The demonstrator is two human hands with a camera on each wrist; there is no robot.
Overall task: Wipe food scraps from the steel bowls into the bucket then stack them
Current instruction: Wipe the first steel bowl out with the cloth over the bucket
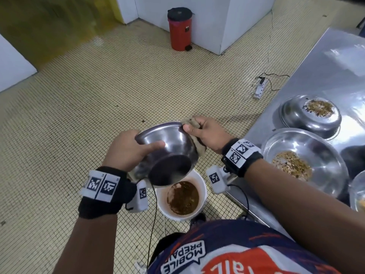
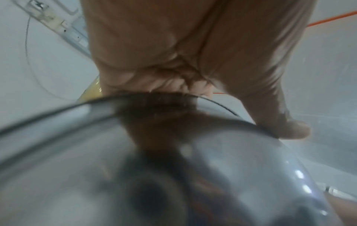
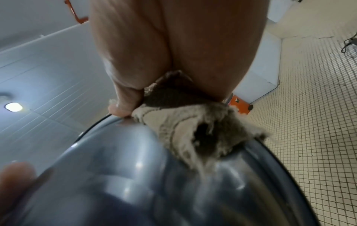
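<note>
The left hand (image 1: 126, 150) is gripping a tilted steel bowl (image 1: 169, 153) above the white bucket (image 1: 200, 191) on the floor, while the right hand (image 1: 209, 133) is pressing a rag (image 1: 190, 123) against its rim. Two bowls with scraps (image 1: 302, 155) are sitting on the table (image 1: 325, 76).

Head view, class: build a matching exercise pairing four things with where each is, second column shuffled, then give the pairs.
Things:
1. bucket
2. cloth
3. red bin
4. power strip

Places:
A. on the floor beside the steel counter
B. below the tilted bowl
C. against the white wall
D. in the right hand

Pairs: 1-B, 2-D, 3-C, 4-A
</note>
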